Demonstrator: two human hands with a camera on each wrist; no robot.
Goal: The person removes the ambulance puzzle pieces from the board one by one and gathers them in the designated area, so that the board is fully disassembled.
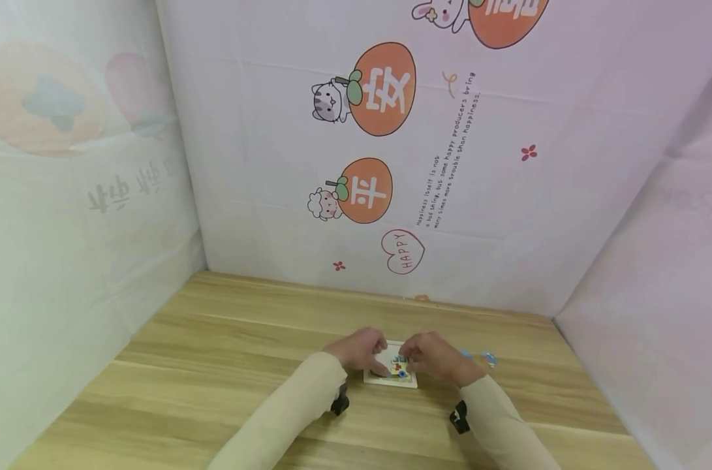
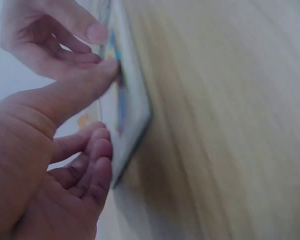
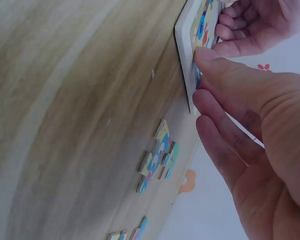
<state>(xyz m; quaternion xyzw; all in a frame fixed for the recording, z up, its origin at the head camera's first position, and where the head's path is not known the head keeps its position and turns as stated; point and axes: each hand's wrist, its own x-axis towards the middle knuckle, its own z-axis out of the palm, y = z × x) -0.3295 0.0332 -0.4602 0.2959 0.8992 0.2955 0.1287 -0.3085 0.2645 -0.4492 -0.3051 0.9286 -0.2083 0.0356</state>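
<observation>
A small white-framed jigsaw board [image 1: 414,384] lies on the table, with colourful puzzle pieces [image 1: 399,369] filling its lower right part. My left hand [image 1: 360,349] is at the board's left side, its thumb extended onto the pieces and its other fingertips at the board's far edge. From the right, my right hand [image 1: 440,359] touches the board with thumb and fingertips. In the right wrist view, its thumb [image 3: 225,65] rests on the picture, and nothing clearly shows pinched between the fingers.
Loose puzzle pieces [image 3: 157,157] lie on the wooden table [image 1: 215,365] to the right of the board. More pieces [image 3: 130,230] show at the right wrist view's bottom edge. Printed white cloth [image 1: 273,163] walls the table at the back and sides.
</observation>
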